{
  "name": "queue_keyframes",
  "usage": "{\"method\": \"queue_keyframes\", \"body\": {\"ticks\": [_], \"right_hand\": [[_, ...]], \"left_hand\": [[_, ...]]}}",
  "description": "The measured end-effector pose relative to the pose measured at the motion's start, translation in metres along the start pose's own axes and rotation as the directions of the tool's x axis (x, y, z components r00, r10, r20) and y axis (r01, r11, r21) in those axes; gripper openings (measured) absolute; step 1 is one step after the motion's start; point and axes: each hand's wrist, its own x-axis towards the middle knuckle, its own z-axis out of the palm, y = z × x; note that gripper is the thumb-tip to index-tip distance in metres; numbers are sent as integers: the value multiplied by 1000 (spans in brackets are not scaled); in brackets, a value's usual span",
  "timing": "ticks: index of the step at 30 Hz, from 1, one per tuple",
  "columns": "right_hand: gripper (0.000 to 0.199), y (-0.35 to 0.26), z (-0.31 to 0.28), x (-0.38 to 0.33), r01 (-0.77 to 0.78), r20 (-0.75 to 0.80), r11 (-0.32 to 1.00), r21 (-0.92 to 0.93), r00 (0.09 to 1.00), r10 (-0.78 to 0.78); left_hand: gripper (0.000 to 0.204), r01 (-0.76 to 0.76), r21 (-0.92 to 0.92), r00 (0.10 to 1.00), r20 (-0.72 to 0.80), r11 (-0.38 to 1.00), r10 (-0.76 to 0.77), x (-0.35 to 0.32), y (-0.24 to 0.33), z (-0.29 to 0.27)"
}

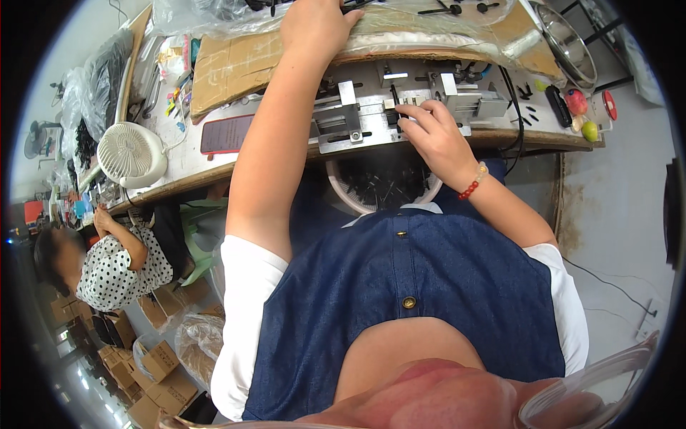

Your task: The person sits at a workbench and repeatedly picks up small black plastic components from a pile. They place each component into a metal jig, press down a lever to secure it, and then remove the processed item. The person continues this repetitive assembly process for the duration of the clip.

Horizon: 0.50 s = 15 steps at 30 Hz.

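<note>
My left hand point(314, 30) reaches to the far side of the bench, over clear plastic sheeting point(396, 20) with black parts on it. Its thumb points out to the right, while the other fingers are cut off by the upper edge. At the metal fixture point(371, 120) on the bench's near edge, my right hand point(437, 136) has thumb and forefinger closed on a small black part point(394, 94) in the middle of the fixture. Metal clamp blocks point(348, 107) flank that spot on both sides.
A cardboard sheet point(232, 70) lies behind the fixture. Left of it are a phone point(226, 134) and a white fan point(132, 155). Black cables point(516, 114) hang at the right, near loose black pieces. Below the bench edge sits a round basket point(382, 182) of dark parts. Another person point(121, 268) works at far left.
</note>
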Motion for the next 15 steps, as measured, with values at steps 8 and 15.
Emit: {"method": "queue_keyframes", "body": {"ticks": [8,15], "right_hand": [[24,12,-1,7,68,-8,998,11,998,-68],[27,155,-54,79,-5,-326,956,-294,941,-96]], "left_hand": [[26,-136,-458,966,-257,879,16,-42,-13,-6],[29,-244,-631,970,-151,737,191,-162,20,17]]}}
